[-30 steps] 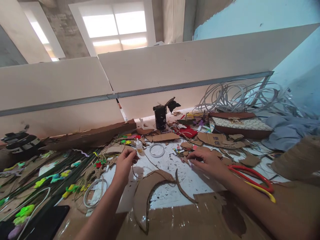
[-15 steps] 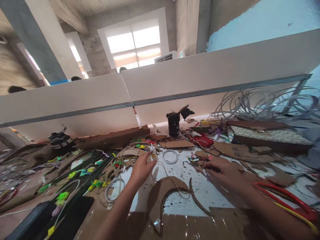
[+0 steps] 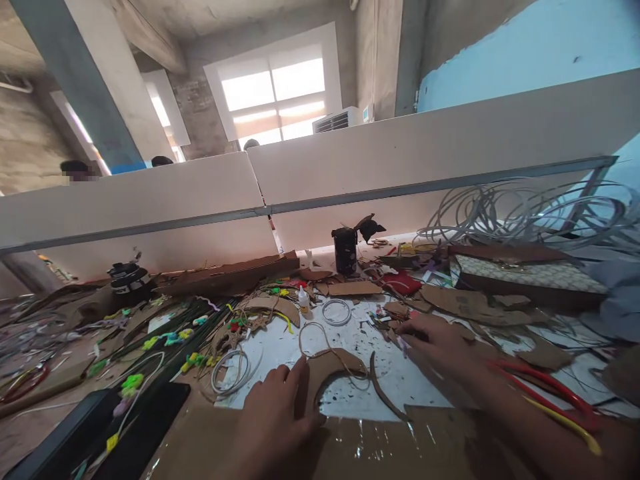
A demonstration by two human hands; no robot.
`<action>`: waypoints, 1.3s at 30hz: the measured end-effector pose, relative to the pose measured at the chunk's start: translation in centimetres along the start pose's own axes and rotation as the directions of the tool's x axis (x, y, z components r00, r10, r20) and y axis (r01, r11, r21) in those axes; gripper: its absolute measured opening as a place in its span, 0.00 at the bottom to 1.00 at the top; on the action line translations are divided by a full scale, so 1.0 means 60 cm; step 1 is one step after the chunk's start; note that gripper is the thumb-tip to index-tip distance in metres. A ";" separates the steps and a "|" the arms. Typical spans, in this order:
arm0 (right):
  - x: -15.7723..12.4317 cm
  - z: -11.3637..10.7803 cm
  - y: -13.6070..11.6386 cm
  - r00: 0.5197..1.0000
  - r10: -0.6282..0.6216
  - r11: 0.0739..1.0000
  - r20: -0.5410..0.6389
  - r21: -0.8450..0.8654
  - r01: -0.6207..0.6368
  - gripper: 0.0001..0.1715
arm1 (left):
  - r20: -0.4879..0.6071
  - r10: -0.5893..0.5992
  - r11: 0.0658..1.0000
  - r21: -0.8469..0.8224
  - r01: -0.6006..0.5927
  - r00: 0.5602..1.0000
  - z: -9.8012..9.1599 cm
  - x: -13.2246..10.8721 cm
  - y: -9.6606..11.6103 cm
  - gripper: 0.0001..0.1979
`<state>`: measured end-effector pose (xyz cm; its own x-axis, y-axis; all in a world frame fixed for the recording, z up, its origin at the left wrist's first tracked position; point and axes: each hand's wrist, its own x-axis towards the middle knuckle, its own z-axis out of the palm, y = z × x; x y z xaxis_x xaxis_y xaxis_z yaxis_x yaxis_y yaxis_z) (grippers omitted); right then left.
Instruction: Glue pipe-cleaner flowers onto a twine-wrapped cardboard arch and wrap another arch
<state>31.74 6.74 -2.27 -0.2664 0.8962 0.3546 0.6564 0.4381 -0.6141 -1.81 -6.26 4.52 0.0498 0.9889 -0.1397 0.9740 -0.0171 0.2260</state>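
My left hand (image 3: 283,413) rests over the lower left part of a crescent-shaped cardboard piece (image 3: 333,363), fingers curled on its outer side and thumb by its inner edge. My right hand (image 3: 435,343) hovers low over small scraps (image 3: 383,313), its fingers stretched forward and slightly apart; nothing shows clearly in its grasp. A small white-capped glue bottle (image 3: 304,303) stands upright beyond the left hand. Next to it lies a ring of white tubing (image 3: 337,312). A loop of thin cord (image 3: 320,327) crosses the crescent, and a thin curved cardboard strip (image 3: 384,390) lies at its right.
Red-handled pliers or cutters (image 3: 550,387) lie beneath my right forearm. A black canister (image 3: 345,252), a patterned bag (image 3: 530,270) and coiled clear tubing (image 3: 500,207) stand at the back. Black boxes (image 3: 70,427) and coloured fuzzy flowers (image 3: 133,382) occupy the left. A white partition (image 3: 400,157) closes off the back.
My left hand has left the glue bottle, which now stands alone, and come back toward me onto the cardboard crescent. My right hand stays near the scraps.
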 end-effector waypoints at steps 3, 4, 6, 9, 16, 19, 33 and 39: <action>-0.001 -0.001 -0.002 1.000 -0.007 1.000 -0.008 0.006 0.007 0.15 | -0.024 -0.015 1.000 -0.018 0.014 1.000 0.009 0.005 0.003 0.38; -0.001 0.000 -0.001 1.000 -0.009 1.000 -0.016 0.007 0.009 0.15 | -0.028 -0.013 1.000 -0.021 0.012 1.000 0.011 0.008 0.004 0.38; -0.001 0.001 0.003 1.000 -0.012 1.000 -0.021 0.009 0.012 0.14 | -0.035 -0.001 1.000 -0.024 0.000 0.999 0.016 0.018 0.006 0.37; 0.000 0.003 0.008 1.000 -0.013 1.000 -0.009 0.009 0.014 0.14 | -0.050 0.034 0.998 -0.042 -0.036 0.998 0.022 0.034 0.012 0.37; 0.002 -0.005 -0.004 1.000 0.021 1.000 0.013 0.009 -0.021 0.17 | -0.080 0.135 0.983 -0.116 -0.144 0.988 0.029 0.067 0.045 0.35; 0.001 -0.010 -0.008 1.000 0.014 1.000 0.005 -0.003 -0.014 0.17 | -0.127 0.128 0.983 -0.117 -0.143 0.984 0.018 0.086 0.034 0.31; 0.003 -0.001 0.011 0.999 0.027 0.999 -0.033 -0.034 -0.028 0.15 | -0.304 -0.029 0.972 0.214 0.098 0.952 -0.052 0.280 -0.131 0.27; 0.000 -0.013 -0.009 0.999 0.039 0.998 -0.037 -0.056 -0.041 0.16 | -0.298 -0.003 0.968 0.240 0.078 0.955 -0.036 0.313 -0.136 0.27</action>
<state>31.93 6.48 -1.39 -0.2141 0.9096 0.3561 0.7056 0.3962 -0.5875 -9.28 12.78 2.17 -0.0215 0.9879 0.1534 0.9994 0.0254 -0.0232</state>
